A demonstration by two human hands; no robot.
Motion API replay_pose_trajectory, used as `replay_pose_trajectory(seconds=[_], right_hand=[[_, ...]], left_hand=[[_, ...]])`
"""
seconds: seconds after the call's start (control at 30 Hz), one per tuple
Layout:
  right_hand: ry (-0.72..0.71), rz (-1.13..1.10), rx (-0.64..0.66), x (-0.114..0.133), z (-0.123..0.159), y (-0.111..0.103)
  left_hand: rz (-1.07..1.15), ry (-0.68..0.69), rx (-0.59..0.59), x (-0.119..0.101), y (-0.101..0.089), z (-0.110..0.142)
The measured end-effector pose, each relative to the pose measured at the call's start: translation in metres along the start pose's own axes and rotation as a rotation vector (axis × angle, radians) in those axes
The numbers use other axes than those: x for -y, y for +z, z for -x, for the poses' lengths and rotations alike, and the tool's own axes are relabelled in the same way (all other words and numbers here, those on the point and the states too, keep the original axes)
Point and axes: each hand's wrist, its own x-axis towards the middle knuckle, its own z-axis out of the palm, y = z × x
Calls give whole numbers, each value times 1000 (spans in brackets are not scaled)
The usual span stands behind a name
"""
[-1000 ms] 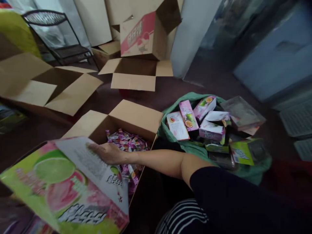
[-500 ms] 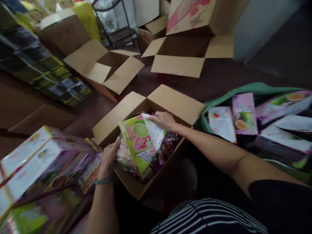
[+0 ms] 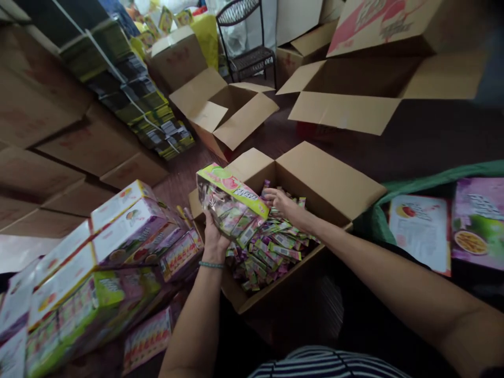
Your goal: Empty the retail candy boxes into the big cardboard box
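An open cardboard carton (image 3: 331, 176) in front of me is filled with several small purple and green sachets (image 3: 268, 249). Over its left side I hold a green and pink product box (image 3: 232, 197), tipped on its side with sachets showing through its clear face. My left hand (image 3: 214, 236) grips the box from underneath, a green band on its wrist. My right hand (image 3: 281, 202) rests at the box's right end, fingers curled against it above the loose sachets.
A pile of similar product boxes (image 3: 98, 252) lies at the left. Empty open cartons (image 3: 232, 113) (image 3: 366, 100) stand behind. Flat packs are stacked at the back left (image 3: 137, 100), near a black metal chair (image 3: 246, 37). A green bag (image 3: 378, 220) with pink boxes sits right.
The product box has turned from face-up to lying on its side over the carton. My left hand shifted under it and my right hand moved to its end. The view swung left.
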Motion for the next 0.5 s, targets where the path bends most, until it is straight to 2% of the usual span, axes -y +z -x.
replay_pose_trajectory(seconds=[0.07,0.13,0.17,0.23,0.33,0.37,0.43,0.5], right_hand=[[-70,86,-10,-10,7,12],[-139,208,-160,-15,8,16],[-157,241,-234,-13,7,13],[-201,255,-298,-3,3,1],[-336,350,-256,19,1,-21],[-380,406,-227,26,2,-26],[-438,495,-162,34,5,-32],[-455,509,-173,36,7,-34]], left_hand=[[21,47,7,10,5,3],[3,38,60,19,5,7],[-22,23,90,20,4,8],[-91,3,87,15,-2,8],[-183,106,-33,-6,-11,5],[-201,162,-36,-12,-12,4],[-220,237,41,-19,-13,4],[-239,201,129,-17,-12,7]])
